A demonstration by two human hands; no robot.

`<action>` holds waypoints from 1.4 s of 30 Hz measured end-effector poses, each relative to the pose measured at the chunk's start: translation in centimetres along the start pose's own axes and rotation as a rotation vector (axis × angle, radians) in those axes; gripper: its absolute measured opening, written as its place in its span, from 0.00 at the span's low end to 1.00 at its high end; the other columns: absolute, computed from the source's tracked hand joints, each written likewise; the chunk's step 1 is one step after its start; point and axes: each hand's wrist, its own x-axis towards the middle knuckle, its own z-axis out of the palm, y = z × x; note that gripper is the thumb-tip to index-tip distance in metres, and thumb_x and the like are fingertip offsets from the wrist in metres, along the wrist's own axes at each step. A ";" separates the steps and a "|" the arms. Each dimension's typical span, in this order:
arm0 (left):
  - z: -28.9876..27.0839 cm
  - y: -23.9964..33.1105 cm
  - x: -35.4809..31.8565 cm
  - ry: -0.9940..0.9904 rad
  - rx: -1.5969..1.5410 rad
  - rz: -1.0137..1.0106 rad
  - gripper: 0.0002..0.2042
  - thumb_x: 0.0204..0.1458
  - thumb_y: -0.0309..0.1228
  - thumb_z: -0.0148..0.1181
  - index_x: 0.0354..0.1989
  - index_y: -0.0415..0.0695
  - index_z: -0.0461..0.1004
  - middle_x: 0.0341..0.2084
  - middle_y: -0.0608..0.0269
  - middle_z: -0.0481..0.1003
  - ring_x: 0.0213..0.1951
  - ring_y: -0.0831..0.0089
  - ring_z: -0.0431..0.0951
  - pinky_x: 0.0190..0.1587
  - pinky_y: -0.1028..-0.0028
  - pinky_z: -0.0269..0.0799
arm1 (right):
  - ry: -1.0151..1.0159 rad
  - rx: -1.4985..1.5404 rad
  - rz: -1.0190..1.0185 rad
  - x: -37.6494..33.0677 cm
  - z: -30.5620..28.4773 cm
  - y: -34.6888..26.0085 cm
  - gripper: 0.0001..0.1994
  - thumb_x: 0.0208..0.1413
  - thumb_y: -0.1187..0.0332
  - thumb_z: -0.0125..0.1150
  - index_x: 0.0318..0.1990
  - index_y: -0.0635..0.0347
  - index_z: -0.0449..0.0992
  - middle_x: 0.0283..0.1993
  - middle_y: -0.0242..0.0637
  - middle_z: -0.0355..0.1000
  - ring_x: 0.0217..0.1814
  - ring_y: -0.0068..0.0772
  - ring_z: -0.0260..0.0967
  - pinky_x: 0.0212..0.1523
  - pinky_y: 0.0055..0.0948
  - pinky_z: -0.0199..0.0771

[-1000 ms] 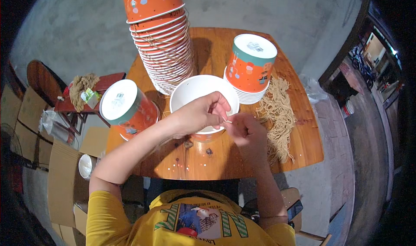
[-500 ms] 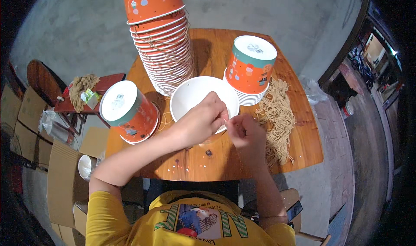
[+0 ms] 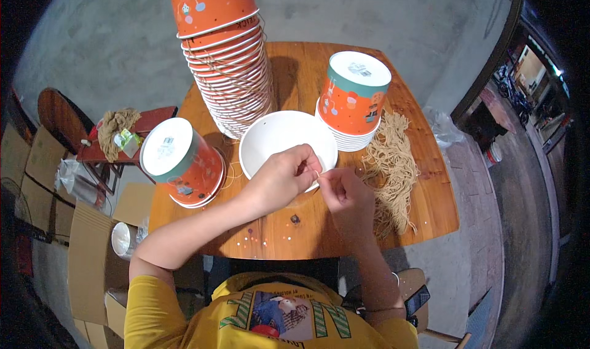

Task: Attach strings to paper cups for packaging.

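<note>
In front of me a paper bucket [image 3: 270,141] shows its white inside, with a small dark hole near its upper left wall. My left hand [image 3: 284,176] reaches over its near rim, thumb and forefinger pinching a thin tan cord [image 3: 318,175]. Close against those fingertips, my right hand [image 3: 349,196] pinches the same cord by the bucket's right edge. Most of the cord is hidden by my fingers. Beside my right hand lies a loose bundle of tan cords [image 3: 392,174].
A tall leaning stack of orange buckets [image 3: 227,72] with cords hanging on it stands behind. Upturned orange buckets stand at right [image 3: 353,103] and left [image 3: 184,161]. Small bright dots and a dark knot mark the wooden table [image 3: 295,235]. Cardboard [image 3: 92,257] lies at lower left.
My left hand has come down slightly toward me, its fingertips now lower by the bucket's near rim. The right hand stays close to it, still pinching. The view has shifted slightly.
</note>
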 end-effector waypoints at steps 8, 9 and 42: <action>-0.2 -0.7 0.1 0.027 0.084 0.056 0.03 0.53 0.24 0.56 0.35 0.39 0.71 0.22 0.66 0.69 0.27 0.79 0.68 0.32 0.76 0.66 | 0.001 0.156 0.058 -0.1 0.2 0.7 0.05 0.49 0.73 0.65 0.31 0.57 0.73 0.23 0.33 0.72 0.22 0.22 0.70 0.25 0.25 0.70; -0.3 -0.8 0.1 0.046 0.192 0.102 0.03 0.55 0.25 0.56 0.36 0.41 0.71 0.23 0.72 0.68 0.28 0.83 0.65 0.33 0.79 0.65 | -0.003 0.183 0.063 -0.1 0.2 0.7 0.05 0.49 0.73 0.65 0.31 0.58 0.73 0.23 0.33 0.72 0.22 0.21 0.69 0.25 0.25 0.69; -0.2 -0.4 1.0 -0.124 -0.525 -0.188 0.12 0.53 0.20 0.57 0.45 0.41 0.65 0.31 0.69 0.70 0.36 0.82 0.71 0.44 0.82 0.67 | 0.034 0.155 0.105 -0.2 0.0 1.0 0.07 0.50 0.73 0.64 0.36 0.58 0.73 0.25 0.35 0.72 0.24 0.24 0.70 0.26 0.25 0.70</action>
